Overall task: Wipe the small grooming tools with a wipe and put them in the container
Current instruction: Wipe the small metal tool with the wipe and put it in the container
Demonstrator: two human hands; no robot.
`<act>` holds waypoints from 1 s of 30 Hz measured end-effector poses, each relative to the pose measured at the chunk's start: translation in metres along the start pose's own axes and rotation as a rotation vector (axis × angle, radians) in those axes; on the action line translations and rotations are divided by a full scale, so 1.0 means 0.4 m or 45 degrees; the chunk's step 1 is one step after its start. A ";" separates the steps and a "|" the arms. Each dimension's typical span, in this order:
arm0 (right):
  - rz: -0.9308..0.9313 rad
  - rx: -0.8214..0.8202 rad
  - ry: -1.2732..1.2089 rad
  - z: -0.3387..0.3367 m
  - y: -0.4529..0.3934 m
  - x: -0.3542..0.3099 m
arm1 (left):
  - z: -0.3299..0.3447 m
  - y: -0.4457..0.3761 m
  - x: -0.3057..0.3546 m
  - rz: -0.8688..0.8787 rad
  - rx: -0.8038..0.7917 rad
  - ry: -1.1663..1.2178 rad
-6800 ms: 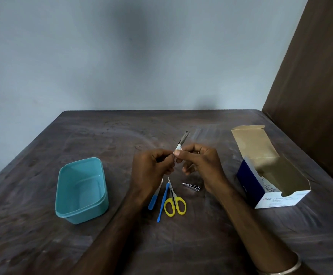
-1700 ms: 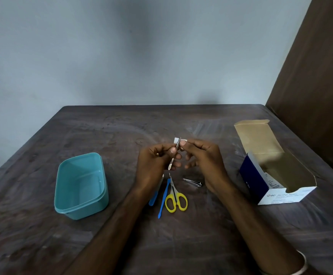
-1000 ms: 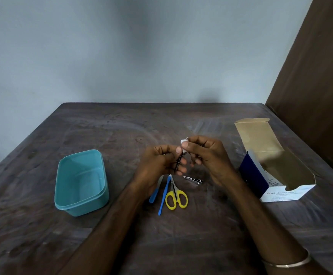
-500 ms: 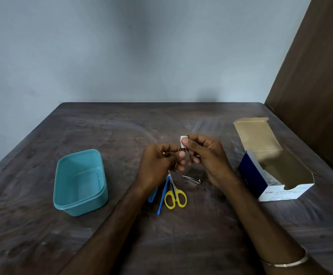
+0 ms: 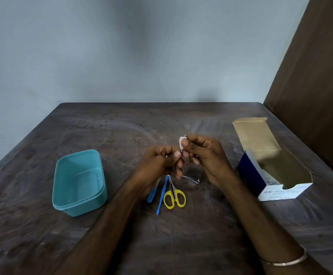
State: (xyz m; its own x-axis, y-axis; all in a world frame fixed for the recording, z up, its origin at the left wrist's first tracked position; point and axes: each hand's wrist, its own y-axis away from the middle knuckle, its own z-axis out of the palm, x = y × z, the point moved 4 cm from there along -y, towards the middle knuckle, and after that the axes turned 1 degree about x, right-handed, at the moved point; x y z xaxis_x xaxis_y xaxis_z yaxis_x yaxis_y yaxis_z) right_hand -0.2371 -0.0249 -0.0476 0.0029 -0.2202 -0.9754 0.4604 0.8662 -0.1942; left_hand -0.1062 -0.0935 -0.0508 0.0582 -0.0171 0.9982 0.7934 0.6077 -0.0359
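Wiping step in hand: right hand [image 5: 205, 155] pinches a white wipe [image 5: 182, 143] around a thin metal tool [image 5: 182, 153], which the left hand [image 5: 161, 163] grips lower down, both raised above the bench [image 5: 122, 132]. Next, judged: drop it into the teal container [image 5: 78, 181], left and empty. Scissors [image 5: 174, 195] and clipper [image 5: 191, 179] wait below.

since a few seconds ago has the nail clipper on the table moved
No. The nail clipper lies just right of the yellow scissors, as before; only the camera shifted.
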 end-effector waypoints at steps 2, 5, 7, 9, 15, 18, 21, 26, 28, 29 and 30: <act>-0.014 0.049 0.009 -0.003 -0.001 -0.002 | -0.004 -0.002 0.000 -0.023 0.031 0.013; -0.039 0.142 0.041 -0.009 -0.001 -0.003 | -0.004 -0.004 0.004 0.070 0.149 -0.113; -0.034 0.185 0.044 -0.012 -0.001 -0.002 | -0.002 -0.005 0.002 0.165 0.232 -0.263; -0.015 0.196 0.038 -0.011 -0.001 0.001 | -0.003 -0.007 -0.001 0.218 0.298 -0.349; 0.008 0.168 0.052 -0.008 -0.003 0.007 | 0.002 -0.005 0.002 0.308 0.339 -0.492; 0.003 0.161 0.052 -0.007 -0.003 0.009 | 0.004 -0.004 0.001 0.327 0.365 -0.558; 0.001 0.152 0.064 -0.007 -0.003 0.011 | 0.003 -0.002 0.001 0.319 0.373 -0.571; 0.014 0.150 0.048 -0.008 -0.004 0.014 | 0.005 -0.002 0.001 0.303 0.342 -0.563; 0.013 0.151 0.044 -0.010 -0.005 0.014 | 0.008 -0.002 0.000 0.294 0.322 -0.546; 0.010 0.149 0.036 -0.010 -0.004 0.013 | 0.009 -0.001 -0.001 0.284 0.309 -0.518; 0.007 0.147 0.028 -0.009 -0.004 0.012 | 0.009 -0.001 -0.001 0.269 0.291 -0.463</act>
State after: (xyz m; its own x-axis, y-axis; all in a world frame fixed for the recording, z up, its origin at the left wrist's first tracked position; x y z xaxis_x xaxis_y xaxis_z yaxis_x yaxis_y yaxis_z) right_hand -0.2410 -0.0257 -0.0524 -0.0135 -0.2044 -0.9788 0.5598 0.8096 -0.1768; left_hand -0.1087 -0.0907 -0.0509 -0.0442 0.3799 0.9240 0.6312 0.7275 -0.2690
